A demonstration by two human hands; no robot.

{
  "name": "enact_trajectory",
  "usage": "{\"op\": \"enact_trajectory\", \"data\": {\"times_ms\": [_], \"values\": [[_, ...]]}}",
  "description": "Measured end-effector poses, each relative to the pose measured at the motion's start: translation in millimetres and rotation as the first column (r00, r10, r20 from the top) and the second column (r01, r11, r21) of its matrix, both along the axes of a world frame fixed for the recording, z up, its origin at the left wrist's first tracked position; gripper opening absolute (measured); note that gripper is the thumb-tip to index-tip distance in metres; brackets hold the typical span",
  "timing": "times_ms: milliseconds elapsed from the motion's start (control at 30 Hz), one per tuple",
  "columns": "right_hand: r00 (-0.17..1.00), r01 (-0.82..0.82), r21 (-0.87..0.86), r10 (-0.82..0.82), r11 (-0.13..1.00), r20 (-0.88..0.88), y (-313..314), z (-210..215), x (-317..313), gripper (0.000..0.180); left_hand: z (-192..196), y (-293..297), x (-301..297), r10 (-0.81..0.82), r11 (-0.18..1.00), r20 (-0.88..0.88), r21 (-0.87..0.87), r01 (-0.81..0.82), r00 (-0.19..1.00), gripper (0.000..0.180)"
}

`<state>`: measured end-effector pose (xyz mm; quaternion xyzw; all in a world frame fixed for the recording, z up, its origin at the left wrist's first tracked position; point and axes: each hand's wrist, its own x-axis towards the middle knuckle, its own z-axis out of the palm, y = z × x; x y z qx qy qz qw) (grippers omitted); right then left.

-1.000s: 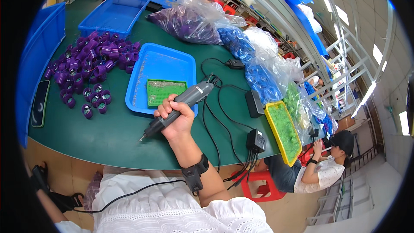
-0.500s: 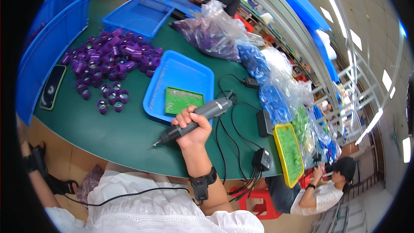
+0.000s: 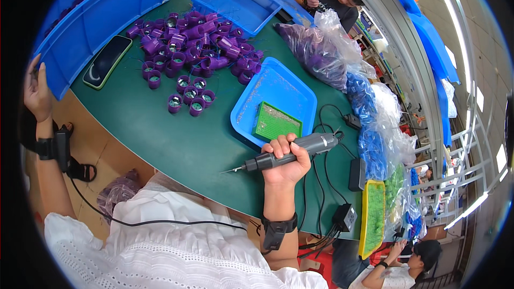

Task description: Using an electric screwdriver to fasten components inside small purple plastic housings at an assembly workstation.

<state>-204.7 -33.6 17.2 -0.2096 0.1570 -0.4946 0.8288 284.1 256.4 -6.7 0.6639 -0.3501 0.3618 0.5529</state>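
Note:
My right hand (image 3: 286, 163) is closed around a dark grey electric screwdriver (image 3: 316, 143), whose thin bit points left above the green table. Just beyond it, a shallow blue tray (image 3: 243, 104) holds a green ridged block (image 3: 278, 122) with tiny screws scattered on and around it. At the far left, my left hand (image 3: 38, 93) is beside the near end of a big blue bin (image 3: 107, 27), fingers apart and holding nothing I can see; whether it touches the bin I cannot tell. A pile of purple ring-shaped parts (image 3: 187, 37) with thin wires lies left of the tray, a small group (image 3: 190, 95) nearer me.
A phone (image 3: 108, 61) lies beside the bin. Behind the pile is another blue tray (image 3: 235, 5). Plastic bags (image 3: 316, 53), black adapters (image 3: 345, 217) with cables, and a yellow-rimmed tray (image 3: 372, 219) line the right. Two other people sit at the far side and lower right.
The view has swung left, so the table things appear farther right. My left hand has come into view by the blue bin. The screwdriver stays in my right hand.

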Motion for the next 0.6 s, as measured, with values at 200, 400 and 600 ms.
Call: {"op": "enact_trajectory", "data": {"times_ms": [200,400,600], "values": [[1.000,0.003,-0.007,-0.003,1.000,-0.006,1.7,0.5,0.3,0.013,-1.6,-0.2,-0.8,-0.056,0.997,-0.030,-0.047,0.055,0.998,0.028],[1.000,-0.003,-0.009,0.003,1.000,0.001,1.1,-0.9,-0.7,0.013,11.7,-11.6,-17.7,-0.057,0.994,0.039,-0.089,0.060,0.998,0.027],[1.000,-0.006,-0.005,0.006,1.000,-0.003,0.8,-1.0,-0.7,0.013,25.6,-15.7,-30.1,-0.082,0.994,0.143,-0.054,0.091,0.986,0.027]]}}
